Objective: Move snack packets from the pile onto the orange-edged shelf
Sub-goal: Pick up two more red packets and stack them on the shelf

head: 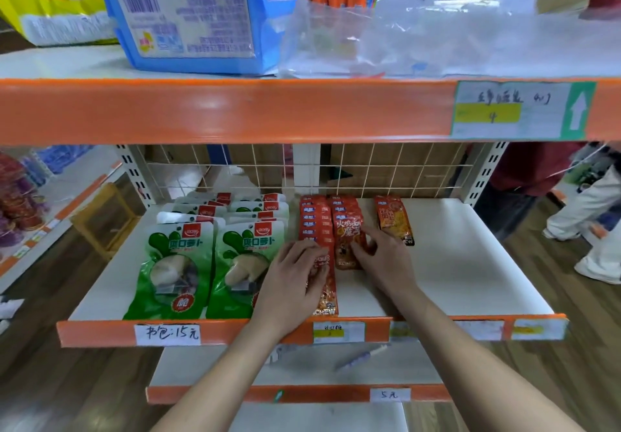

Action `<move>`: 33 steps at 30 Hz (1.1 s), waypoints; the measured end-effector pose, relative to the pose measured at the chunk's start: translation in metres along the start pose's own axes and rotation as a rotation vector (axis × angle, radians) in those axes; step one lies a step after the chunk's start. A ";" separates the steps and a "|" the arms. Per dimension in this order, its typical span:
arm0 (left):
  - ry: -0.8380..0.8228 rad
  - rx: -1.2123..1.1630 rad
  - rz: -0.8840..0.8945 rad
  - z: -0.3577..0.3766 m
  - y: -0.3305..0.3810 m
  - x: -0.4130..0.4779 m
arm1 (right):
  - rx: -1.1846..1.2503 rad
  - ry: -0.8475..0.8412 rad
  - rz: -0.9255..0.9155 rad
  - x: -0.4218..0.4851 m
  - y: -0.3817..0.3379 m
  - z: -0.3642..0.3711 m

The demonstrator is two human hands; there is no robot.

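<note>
Left hand (pixel 291 280), right hand (pixel 383 260), white shelf (pixel 470 263)

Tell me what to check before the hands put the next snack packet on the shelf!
1. Room on the shelf: bare space beside the orange packet. Ok.
2. Packets lined up: the long red packet juts out to the front edge. Not ok.
3. Left hand free: lies flat on that packet, grips nothing. Ok.
4. Right hand free: fingertips on the right red row; pinching or not, cannot tell.
5. Sight of the pile: not in view. Cannot tell.
</note>
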State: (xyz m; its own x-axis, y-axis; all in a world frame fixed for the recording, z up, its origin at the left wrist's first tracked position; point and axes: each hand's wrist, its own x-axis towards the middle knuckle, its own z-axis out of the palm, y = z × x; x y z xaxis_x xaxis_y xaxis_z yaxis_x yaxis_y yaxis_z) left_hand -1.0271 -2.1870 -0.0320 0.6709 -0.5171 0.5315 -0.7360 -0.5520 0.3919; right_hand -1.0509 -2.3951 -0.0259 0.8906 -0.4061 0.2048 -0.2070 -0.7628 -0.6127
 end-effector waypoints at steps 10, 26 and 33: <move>-0.010 0.002 -0.002 -0.003 0.002 0.001 | -0.037 -0.056 -0.019 -0.001 -0.005 -0.004; 0.009 0.165 -0.156 -0.015 0.030 -0.006 | -0.014 -0.136 -0.212 -0.044 -0.017 -0.045; 0.138 0.321 -0.368 -0.049 0.026 -0.081 | -0.014 -0.177 -0.582 -0.073 -0.053 -0.029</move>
State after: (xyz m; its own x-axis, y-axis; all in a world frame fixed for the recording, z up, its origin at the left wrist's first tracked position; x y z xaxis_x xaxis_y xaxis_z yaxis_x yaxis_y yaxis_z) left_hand -1.1050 -2.1279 -0.0282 0.8460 -0.1712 0.5050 -0.3737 -0.8659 0.3324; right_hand -1.1163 -2.3395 0.0137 0.9125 0.1683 0.3729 0.3301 -0.8413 -0.4281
